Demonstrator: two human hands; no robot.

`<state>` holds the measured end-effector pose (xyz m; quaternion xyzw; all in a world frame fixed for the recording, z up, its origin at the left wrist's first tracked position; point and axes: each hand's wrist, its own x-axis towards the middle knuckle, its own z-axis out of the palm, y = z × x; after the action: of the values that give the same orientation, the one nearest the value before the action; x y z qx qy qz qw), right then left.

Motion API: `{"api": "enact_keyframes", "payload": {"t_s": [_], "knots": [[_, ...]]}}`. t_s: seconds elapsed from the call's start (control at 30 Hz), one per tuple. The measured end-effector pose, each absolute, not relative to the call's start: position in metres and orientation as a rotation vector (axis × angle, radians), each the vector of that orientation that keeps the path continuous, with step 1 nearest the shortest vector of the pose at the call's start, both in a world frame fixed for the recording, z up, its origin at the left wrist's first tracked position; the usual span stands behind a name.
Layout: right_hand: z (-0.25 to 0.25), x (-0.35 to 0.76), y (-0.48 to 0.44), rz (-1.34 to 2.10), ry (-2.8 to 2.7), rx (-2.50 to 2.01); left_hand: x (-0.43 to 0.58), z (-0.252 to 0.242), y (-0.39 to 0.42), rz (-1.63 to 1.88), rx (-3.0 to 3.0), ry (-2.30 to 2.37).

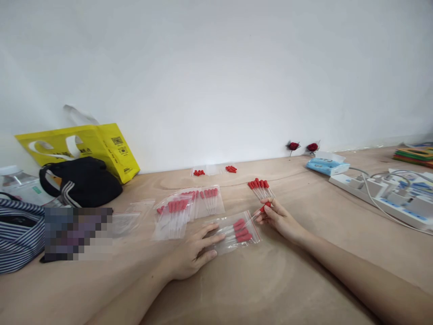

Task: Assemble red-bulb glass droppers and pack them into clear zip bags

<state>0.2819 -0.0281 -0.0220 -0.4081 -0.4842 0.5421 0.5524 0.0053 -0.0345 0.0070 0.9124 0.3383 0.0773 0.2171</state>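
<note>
A clear zip bag (233, 232) with several red-tipped sticks inside lies on the wooden table. My left hand (196, 253) rests on the bag's left end, fingers spread. At the bag's open right end, my right hand (273, 217) pinches a red-tipped stick (265, 207), its thin clear shaft reaching toward the bag. Just beyond my right hand lies a bunch of loose red-tipped sticks (259, 184). Filled bags (176, 212) overlap one another left of centre. Beside them are flat clear bags (126, 221) with nothing seen in them.
Near the wall are bags with small red pieces (199, 173). A yellow bag (118, 153), a black pouch (88, 180), a jar (20, 185) and a striped bag (20, 239) stand left. At right are a blue tissue pack (324, 166), a power strip (379, 198) and two dark red flowers (292, 146).
</note>
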Motion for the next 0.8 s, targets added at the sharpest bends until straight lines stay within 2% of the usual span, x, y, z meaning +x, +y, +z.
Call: {"api": "enact_keyframes", "payload": {"t_s": [0.5, 0.8], "knots": [[-0.028, 0.293, -0.024, 1.002, -1.274, -1.147, 0.007, 0.009, -0.036, 0.193, 2.534, 0.944], [-0.027, 0.278, -0.031, 1.116, -1.182, -1.162, 0.005, 0.008, -0.035, 0.163, 2.531, 0.968]]}}
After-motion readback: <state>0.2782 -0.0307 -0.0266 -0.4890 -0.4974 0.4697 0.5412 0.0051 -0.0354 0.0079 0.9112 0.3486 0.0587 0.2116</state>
